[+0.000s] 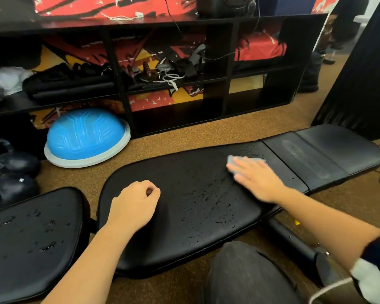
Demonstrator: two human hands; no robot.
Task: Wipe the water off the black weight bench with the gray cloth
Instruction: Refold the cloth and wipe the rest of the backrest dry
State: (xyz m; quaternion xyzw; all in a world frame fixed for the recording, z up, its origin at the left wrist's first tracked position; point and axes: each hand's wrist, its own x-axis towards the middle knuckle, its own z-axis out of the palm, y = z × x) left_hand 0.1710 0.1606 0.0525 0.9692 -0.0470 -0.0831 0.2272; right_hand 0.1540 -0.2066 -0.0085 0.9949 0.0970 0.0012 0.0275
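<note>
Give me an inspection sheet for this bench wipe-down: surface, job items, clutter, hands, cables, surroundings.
Surface: black weight bench, long pad streaked with water droplets; separate seat pad at left also beaded.
Job's things: gray cloth flat on the long pad, near its right-hand seam.
Clutter: blue balance dome and dark shoes on the floor.
Hands: right hand pressing flat on the cloth; left hand curled, resting on the pad, holding nothing.
Cables: black cord hanging down the black shelf unit; white cable coiled on a shelf.
Surroundings: gym gear on the shelves, brown carpet underfoot.
</note>
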